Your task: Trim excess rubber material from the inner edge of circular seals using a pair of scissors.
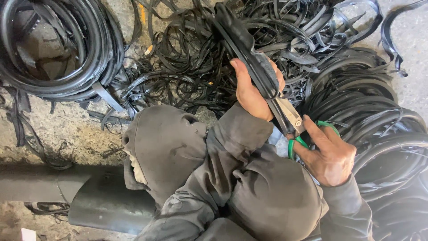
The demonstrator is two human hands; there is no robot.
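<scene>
Cutting sits midway: the left hand clamps a black rubber strip, right hand fingers closed through green-handled scissors. Cut strips pile far (uncut coils remain right).

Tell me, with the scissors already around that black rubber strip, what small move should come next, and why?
Probably closing the blades. The left hand grips the black rubber strip and holds it out lengthwise, and the right hand has its fingers through the green-handled scissors, whose blades lie along the strip. A squeeze would carry the cut further.
</scene>
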